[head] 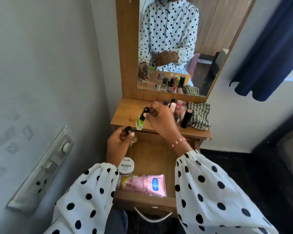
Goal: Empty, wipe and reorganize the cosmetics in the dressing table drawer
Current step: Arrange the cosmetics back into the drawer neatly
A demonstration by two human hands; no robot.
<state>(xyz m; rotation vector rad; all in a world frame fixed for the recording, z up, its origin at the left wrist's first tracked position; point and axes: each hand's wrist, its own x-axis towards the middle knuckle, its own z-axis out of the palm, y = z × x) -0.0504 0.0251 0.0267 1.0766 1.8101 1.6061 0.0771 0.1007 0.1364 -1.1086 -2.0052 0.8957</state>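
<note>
My right hand pinches the black cap of a green nail polish bottle, tilted over the front edge of the dressing table top. My left hand grips a small clear bottle with a black cap above the open drawer. Inside the drawer lie a white nail polish remover jar and a pink lotion tube. Several cosmetics stand at the back right of the top, beside a checked cloth.
A mirror rises behind the table top and reflects me. A wall with a switch panel is close on the left. A dark blue curtain hangs on the right. The drawer's metal handle faces me.
</note>
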